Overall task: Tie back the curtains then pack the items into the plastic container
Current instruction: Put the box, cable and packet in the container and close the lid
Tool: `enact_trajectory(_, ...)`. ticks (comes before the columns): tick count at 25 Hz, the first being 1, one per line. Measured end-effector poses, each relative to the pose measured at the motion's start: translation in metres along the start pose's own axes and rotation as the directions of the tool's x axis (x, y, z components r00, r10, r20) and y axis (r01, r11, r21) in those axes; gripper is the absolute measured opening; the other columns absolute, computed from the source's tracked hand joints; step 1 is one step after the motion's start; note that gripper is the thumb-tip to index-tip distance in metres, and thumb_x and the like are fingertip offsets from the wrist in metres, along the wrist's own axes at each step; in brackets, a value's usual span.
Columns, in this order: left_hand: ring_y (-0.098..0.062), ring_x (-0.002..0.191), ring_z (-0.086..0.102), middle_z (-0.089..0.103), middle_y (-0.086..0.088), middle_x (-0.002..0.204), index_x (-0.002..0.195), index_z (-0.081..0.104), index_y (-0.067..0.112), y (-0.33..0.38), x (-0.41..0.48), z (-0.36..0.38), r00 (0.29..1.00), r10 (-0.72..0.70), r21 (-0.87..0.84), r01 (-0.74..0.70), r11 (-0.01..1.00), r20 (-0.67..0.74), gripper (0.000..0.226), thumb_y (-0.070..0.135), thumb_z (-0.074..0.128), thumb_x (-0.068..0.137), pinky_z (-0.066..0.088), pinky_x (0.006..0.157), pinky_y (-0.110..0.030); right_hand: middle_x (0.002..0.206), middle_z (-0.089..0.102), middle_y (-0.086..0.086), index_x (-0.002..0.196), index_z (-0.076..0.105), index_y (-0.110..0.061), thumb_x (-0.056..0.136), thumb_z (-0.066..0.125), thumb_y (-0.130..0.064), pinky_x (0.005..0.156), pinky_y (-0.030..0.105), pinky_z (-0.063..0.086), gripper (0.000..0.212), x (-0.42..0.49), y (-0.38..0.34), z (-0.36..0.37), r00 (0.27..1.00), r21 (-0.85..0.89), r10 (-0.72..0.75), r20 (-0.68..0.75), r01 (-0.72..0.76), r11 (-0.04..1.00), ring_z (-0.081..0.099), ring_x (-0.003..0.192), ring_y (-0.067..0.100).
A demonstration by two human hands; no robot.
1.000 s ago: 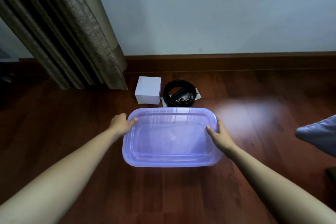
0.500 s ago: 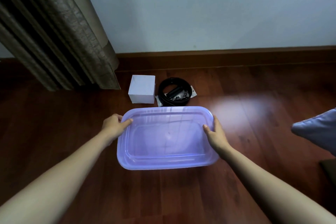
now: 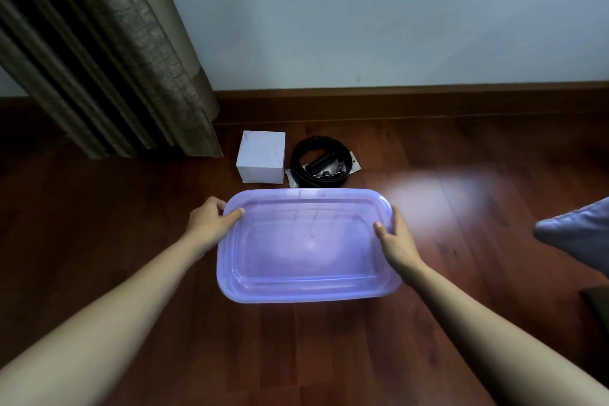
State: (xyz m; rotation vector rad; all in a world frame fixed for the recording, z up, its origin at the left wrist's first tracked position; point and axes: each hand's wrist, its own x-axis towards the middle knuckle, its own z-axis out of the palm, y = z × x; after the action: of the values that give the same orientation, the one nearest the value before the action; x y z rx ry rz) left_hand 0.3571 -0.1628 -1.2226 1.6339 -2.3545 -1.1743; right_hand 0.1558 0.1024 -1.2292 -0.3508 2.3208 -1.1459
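A translucent purple plastic container [image 3: 309,290] sits open and empty on the wooden floor in front of me. My left hand [image 3: 211,224] grips its left rim, thumb over the edge. My right hand [image 3: 397,241] grips the right rim the same way. Just beyond the container stand a small white box [image 3: 261,157] and a coiled black belt [image 3: 321,161] lying on a clear wrapper. Brown-grey curtains [image 3: 108,53] hang at the upper left, gathered and reaching the floor.
A pale wall with a wooden skirting board [image 3: 412,102] runs behind the items. A grey cushion corner [image 3: 576,234] pokes in at the right edge, with a dark object [image 3: 598,306] below it. Bare floorboards lie to the left and right.
The container has shifted a little toward me with both hands staying on its rims. The view has tilted slightly, so the box and belt sit higher in the frame.
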Motion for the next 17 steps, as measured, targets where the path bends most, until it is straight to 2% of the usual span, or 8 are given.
enact_trajectory(2,-0.023,0.083,0.058,0.058,-0.003,0.092,0.098,0.054,0.014,0.003,-0.001,0.000,0.999,0.043,0.037,-0.043,0.998,0.010,0.033,0.043,0.061,0.085,0.049,0.069,-0.033,0.143,0.042,0.007,0.142,0.033,-0.014,0.095,0.047,-0.014,0.100,0.026,0.029,0.049,-0.001,0.000,-0.003,1.000,0.047,-0.003,0.004,0.003,0.999,0.041,0.127,0.021)
enact_trajectory(4,-0.025,0.086,0.058,0.059,-0.004,0.093,0.099,0.057,0.012,0.007,0.003,0.010,0.998,0.046,0.104,-0.050,0.993,0.043,0.032,0.042,0.058,0.087,0.050,0.071,-0.034,0.142,0.043,0.005,0.142,0.032,-0.015,0.094,0.046,-0.013,0.103,0.028,0.030,0.049,0.000,0.007,-0.006,0.999,0.059,0.039,-0.017,-0.038,0.998,0.041,0.128,0.021)
enact_trajectory(6,-0.029,0.086,0.060,0.064,-0.012,0.096,0.098,0.063,0.005,0.009,0.001,0.015,1.000,0.029,0.183,-0.030,0.983,0.013,0.034,0.037,0.056,0.090,0.049,0.069,-0.035,0.145,0.039,0.007,0.143,0.031,-0.013,0.094,0.045,-0.013,0.110,0.034,0.029,0.051,0.000,0.010,-0.004,0.998,0.049,0.055,-0.023,-0.054,0.997,0.038,0.132,0.022)
enact_trajectory(8,-0.036,0.088,0.061,0.064,-0.022,0.101,0.098,0.065,-0.001,0.014,0.000,0.020,0.999,0.004,0.235,0.006,0.972,-0.042,0.036,0.033,0.054,0.092,0.048,0.068,-0.037,0.145,0.040,0.008,0.142,0.033,-0.011,0.094,0.042,-0.012,0.108,0.033,0.029,0.048,-0.004,0.004,-0.005,0.997,0.045,0.065,-0.052,-0.062,0.997,0.039,0.131,0.023)
enact_trajectory(11,-0.040,0.092,0.060,0.063,-0.027,0.105,0.099,0.064,-0.005,0.037,0.003,0.018,0.999,0.013,0.301,0.001,0.954,-0.045,0.038,0.031,0.053,0.092,0.050,0.073,-0.040,0.124,0.052,0.007,0.130,0.045,-0.008,0.095,0.035,-0.007,0.086,0.025,0.032,0.037,-0.009,-0.011,-0.019,0.979,0.071,0.081,-0.186,-0.069,0.995,0.047,0.107,0.019)
enact_trajectory(14,-0.040,0.094,0.061,0.065,-0.023,0.104,0.102,0.066,0.000,0.058,0.002,0.002,0.998,0.032,0.322,-0.013,0.947,-0.053,0.037,0.033,0.054,0.090,0.050,0.077,-0.039,0.109,0.058,0.001,0.114,0.054,-0.018,0.093,0.040,-0.018,0.078,0.029,0.035,0.025,-0.008,-0.026,-0.034,0.966,0.104,0.064,-0.251,-0.039,0.994,0.053,0.095,0.019)
enact_trajectory(16,-0.038,0.094,0.062,0.066,-0.019,0.102,0.100,0.068,0.004,0.074,-0.001,-0.010,0.995,0.061,0.272,-0.039,0.961,-0.073,0.035,0.035,0.055,0.088,0.049,0.076,-0.036,0.107,0.063,0.000,0.099,0.052,-0.028,0.091,0.045,-0.030,0.070,0.031,0.045,0.010,0.002,-0.038,-0.052,0.967,0.262,0.097,-0.234,-0.033,0.964,0.064,0.084,0.021)
enact_trajectory(17,-0.035,0.093,0.062,0.067,-0.014,0.099,0.098,0.069,0.006,0.082,-0.005,-0.015,0.990,0.105,0.208,-0.085,0.974,-0.089,0.034,0.036,0.055,0.089,0.048,0.074,-0.033,0.102,0.064,-0.003,0.097,0.050,-0.029,0.093,0.045,-0.031,0.060,0.026,0.046,0.007,0.007,-0.043,-0.065,0.974,0.355,0.126,-0.187,-0.053,0.933,0.065,0.073,0.017)
